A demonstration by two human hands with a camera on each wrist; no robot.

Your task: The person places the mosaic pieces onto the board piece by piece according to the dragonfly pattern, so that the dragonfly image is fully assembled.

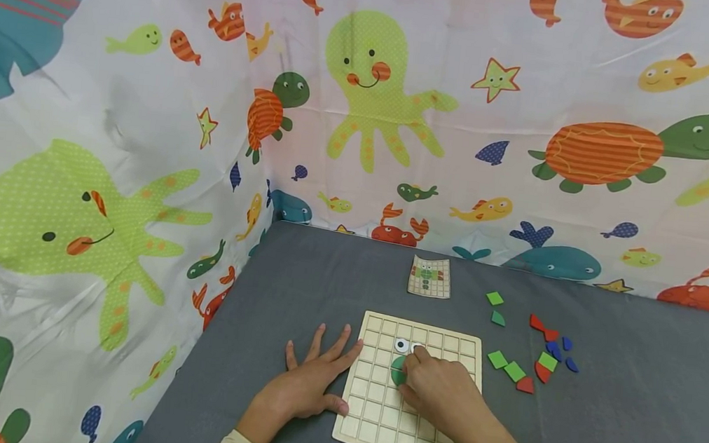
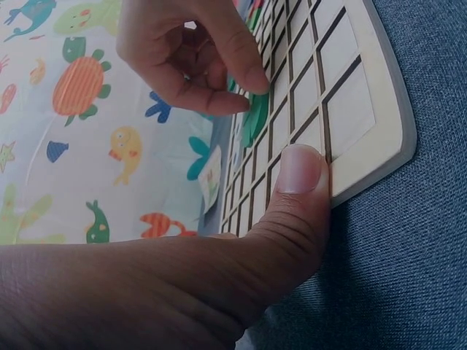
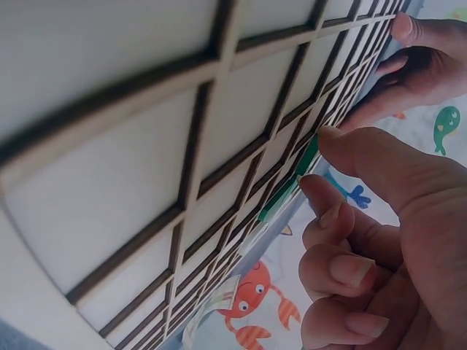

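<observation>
A pale wooden grid board (image 1: 368, 430) lies on the grey cloth. My left hand (image 1: 309, 383) is spread at its left side, with the thumb resting on the rim, as the left wrist view also shows. Over the middle squares, my right hand (image 1: 444, 391) has its fingers bent and its thumb and index finger pinching a green tile (image 2: 255, 120) at the board's surface. Rounded green tiles (image 1: 398, 371) show left of that hand. Just above them sits a white eye tile (image 1: 401, 345); a second eye tile (image 1: 416, 348) is partly hidden by the fingers.
Beyond the board lies a small pattern card (image 1: 430, 277) with a coloured figure on a grid. To the right are scattered several green tiles (image 1: 515, 371), red tiles (image 1: 525, 385) and blue tiles (image 1: 572, 365). A sea-animal curtain (image 1: 396, 183) encloses the back and left.
</observation>
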